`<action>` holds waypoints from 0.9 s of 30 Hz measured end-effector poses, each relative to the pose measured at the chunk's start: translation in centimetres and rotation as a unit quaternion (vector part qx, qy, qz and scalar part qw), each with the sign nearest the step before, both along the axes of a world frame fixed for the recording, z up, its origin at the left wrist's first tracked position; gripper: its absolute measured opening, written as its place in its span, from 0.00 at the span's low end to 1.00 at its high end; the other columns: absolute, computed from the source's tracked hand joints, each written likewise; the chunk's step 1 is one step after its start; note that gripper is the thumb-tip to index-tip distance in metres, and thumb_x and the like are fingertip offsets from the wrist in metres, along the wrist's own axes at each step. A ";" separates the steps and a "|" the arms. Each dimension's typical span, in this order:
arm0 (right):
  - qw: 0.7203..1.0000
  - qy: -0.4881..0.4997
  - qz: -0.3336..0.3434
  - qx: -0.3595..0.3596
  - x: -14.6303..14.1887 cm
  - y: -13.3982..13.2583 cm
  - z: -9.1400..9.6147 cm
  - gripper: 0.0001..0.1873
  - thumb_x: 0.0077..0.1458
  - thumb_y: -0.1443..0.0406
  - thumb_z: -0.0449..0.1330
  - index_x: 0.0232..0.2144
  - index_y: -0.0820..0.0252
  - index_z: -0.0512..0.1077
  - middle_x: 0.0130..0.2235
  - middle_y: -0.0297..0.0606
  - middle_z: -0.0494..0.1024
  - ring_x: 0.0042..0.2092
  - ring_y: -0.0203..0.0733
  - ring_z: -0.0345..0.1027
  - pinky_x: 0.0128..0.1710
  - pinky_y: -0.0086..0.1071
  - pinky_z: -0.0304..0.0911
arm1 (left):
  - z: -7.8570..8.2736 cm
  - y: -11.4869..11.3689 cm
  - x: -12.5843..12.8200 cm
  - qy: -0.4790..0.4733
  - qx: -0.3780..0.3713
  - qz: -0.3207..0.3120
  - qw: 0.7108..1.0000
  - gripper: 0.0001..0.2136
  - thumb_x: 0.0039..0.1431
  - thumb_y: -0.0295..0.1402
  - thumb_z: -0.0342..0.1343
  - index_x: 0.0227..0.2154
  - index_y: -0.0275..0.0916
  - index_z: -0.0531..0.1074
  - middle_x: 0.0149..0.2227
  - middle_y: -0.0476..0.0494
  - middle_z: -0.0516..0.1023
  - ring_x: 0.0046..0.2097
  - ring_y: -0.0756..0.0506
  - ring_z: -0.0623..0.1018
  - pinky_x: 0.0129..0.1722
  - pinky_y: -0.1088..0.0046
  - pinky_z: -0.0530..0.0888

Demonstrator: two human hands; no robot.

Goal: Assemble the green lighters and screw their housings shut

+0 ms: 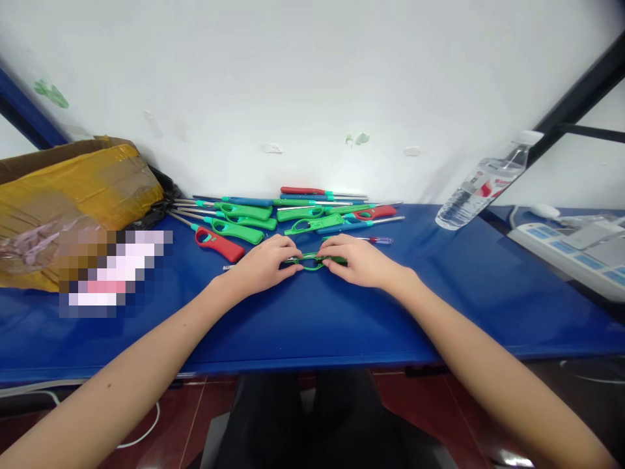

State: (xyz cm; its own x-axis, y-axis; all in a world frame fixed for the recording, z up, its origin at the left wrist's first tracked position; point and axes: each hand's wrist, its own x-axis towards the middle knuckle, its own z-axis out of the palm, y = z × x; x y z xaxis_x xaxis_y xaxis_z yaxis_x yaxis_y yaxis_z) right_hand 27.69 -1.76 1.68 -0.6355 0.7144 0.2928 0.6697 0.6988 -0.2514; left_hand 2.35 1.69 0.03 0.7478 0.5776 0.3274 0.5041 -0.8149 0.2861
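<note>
Where the two hands meet, mid-table, sits 1 grn. lighter (308, 268), low at the blue table (312, 326); contact w/ surface can't be told. L. hand (268, 260): thumb & fingers close on its left end. R. hand (359, 259): thumb & fingers close on its right end; exact fingertip contact partly hidden. Just beyond r. hand, far side: 1 screwdriver (383, 241), purple hdl., pointing left. Nearest l. hand, to its left: 1 red lighter (221, 245), nozzle aimed far left. Far side, along wall: lighter pile (247, 213), asst. grn., red & blue, overlapping. Far left: taped cardboard box (122, 172). Far right: water bottle (481, 189), upright, white cap; beyond it, right edge, power strip (561, 246).
</note>
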 end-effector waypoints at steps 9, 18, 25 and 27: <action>0.999 -0.017 0.019 0.026 -0.5 -0.2 -0.6 0.16 0.64 0.65 0.53 0.48 0.61 0.78 0.51 0.47 0.77 0.50 0.50 0.72 0.53 0.46 0.67 | 0.0 0.1 0.0 0.009 -0.024 -0.003 1.000 0.12 0.64 0.38 0.54 0.45 0.40 0.77 0.44 0.40 0.75 0.49 0.41 0.73 0.50 0.62 0.71; 0.998 -0.022 0.020 0.049 -0.6 -0.1 -0.6 0.15 0.64 0.66 0.53 0.47 0.62 0.77 0.50 0.46 0.79 0.51 0.49 0.73 0.54 0.45 0.67 | 0.0 0.1 0.1 0.004 -0.025 -0.001 1.000 0.11 0.64 0.37 0.55 0.45 0.40 0.77 0.44 0.41 0.75 0.48 0.41 0.73 0.50 0.63 0.71; 0.996 -0.032 0.030 0.079 -0.5 0.0 -0.8 0.14 0.63 0.67 0.54 0.43 0.61 0.79 0.49 0.45 0.81 0.48 0.49 0.75 0.51 0.43 0.69 | -0.1 0.1 0.0 0.003 -0.023 0.001 1.000 0.12 0.64 0.38 0.55 0.45 0.38 0.78 0.44 0.40 0.75 0.48 0.41 0.73 0.49 0.63 0.72; 0.995 -0.039 0.033 0.086 -0.4 -0.1 -0.8 0.14 0.63 0.67 0.54 0.44 0.62 0.79 0.49 0.45 0.81 0.49 0.50 0.75 0.52 0.44 0.70 | -0.1 0.1 -0.1 0.004 -0.023 0.001 1.000 0.12 0.64 0.38 0.55 0.45 0.38 0.78 0.44 0.40 0.75 0.48 0.41 0.73 0.49 0.63 0.72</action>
State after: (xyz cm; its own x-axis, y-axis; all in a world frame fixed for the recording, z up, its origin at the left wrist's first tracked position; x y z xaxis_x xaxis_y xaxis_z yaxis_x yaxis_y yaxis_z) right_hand 27.31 -1.83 0.90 -0.7049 0.6141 0.3550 0.6339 0.7700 -0.0732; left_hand 2.30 1.82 -0.08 0.7490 0.5939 0.2937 0.5091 -0.7996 0.3186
